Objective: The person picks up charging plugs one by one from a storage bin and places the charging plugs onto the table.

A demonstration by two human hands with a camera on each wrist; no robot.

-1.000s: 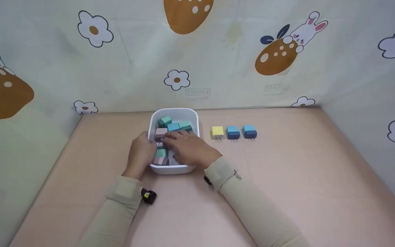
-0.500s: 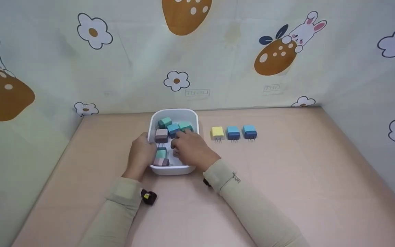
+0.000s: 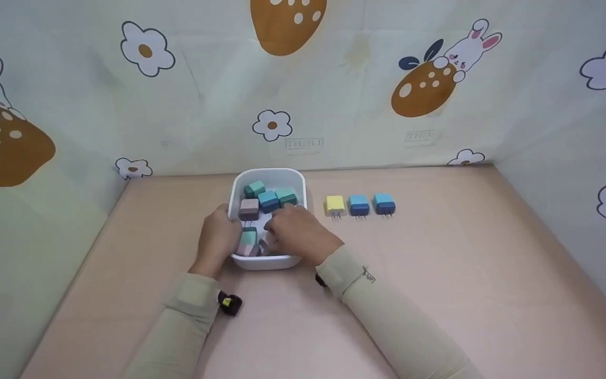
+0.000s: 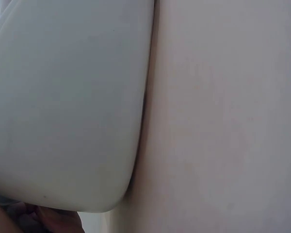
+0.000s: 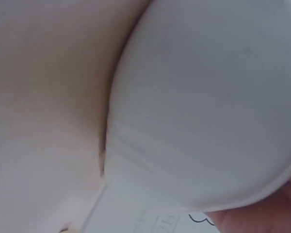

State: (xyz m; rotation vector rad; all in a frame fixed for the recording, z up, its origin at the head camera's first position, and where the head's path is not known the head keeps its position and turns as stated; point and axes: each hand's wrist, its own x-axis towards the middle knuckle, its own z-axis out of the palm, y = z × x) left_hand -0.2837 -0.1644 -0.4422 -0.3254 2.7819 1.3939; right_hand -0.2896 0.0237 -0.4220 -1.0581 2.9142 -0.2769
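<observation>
A white tub [image 3: 268, 174] on the pink table holds several small coloured chargers: teal [image 3: 254, 188], blue [image 3: 268, 200] and mauve [image 3: 249, 209] among them. My left hand [image 3: 228, 227] grips the tub's left rim near the front. My right hand [image 3: 281, 235] is inside the front of the tub, its fingers curled down among the chargers. What lies under them is hidden. In the left wrist view only the tub's outer wall [image 4: 68, 97] shows. The right wrist view likewise shows just the tub wall [image 5: 208, 97].
Right of the tub, a yellow charger [image 3: 334, 205] and two blue chargers [image 3: 359, 205] [image 3: 384, 203] stand in a row. Patterned cloth walls close the table at the back, left and right. Bare pink tabletop [image 3: 440, 273] stretches to the front and right.
My right hand has drawn back from the mauve charger toward the tub's front, and its fingers have curled downward. The left hand has stayed on the rim.
</observation>
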